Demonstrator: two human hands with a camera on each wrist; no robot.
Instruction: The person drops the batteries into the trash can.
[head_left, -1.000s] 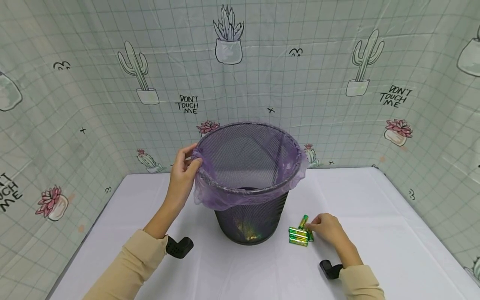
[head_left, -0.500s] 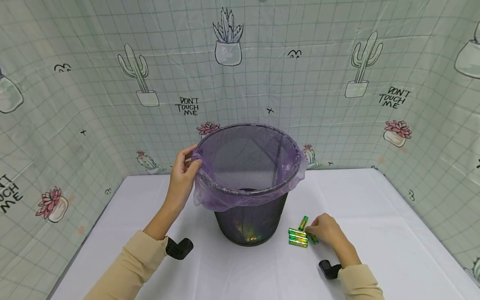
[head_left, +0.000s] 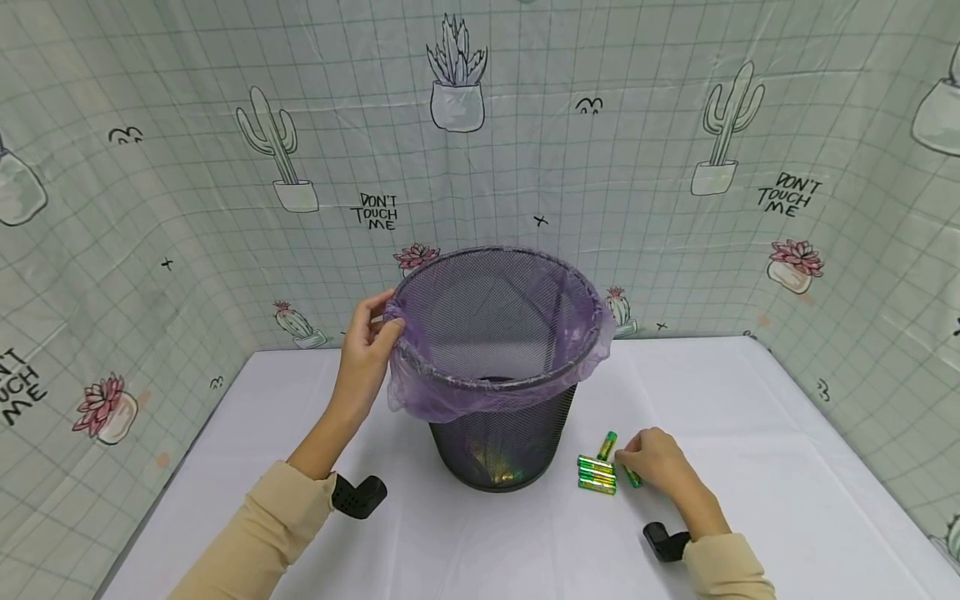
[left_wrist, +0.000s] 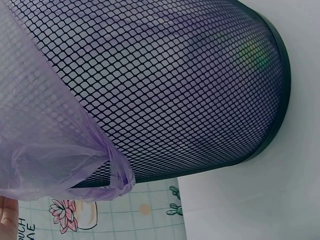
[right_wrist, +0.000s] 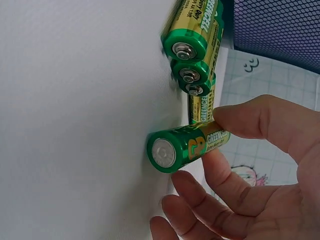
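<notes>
My left hand (head_left: 366,354) grips the rim of a black mesh wastebasket (head_left: 517,446), thumb over the purple bag (head_left: 450,400) folded around the edge. The left wrist view shows the bag's bunched hem and only a bit of that hand. To the right of the basket, my right hand (head_left: 658,460) pinches a green and gold battery (right_wrist: 187,145) between thumb and index finger, low over the white surface. Just left of it lie several like batteries (head_left: 597,473) side by side, and a single battery (head_left: 607,445) sits at an angle behind them.
Something green and gold (left_wrist: 254,54) shows blurred through the mesh at the basket's bottom. The basket stands on a white-covered table (head_left: 750,467). A patterned curtain (head_left: 495,167) surrounds the back and sides.
The pinched battery has shifted slightly right, away from the row, together with my right hand. My left hand and the wastebasket stay in place.
</notes>
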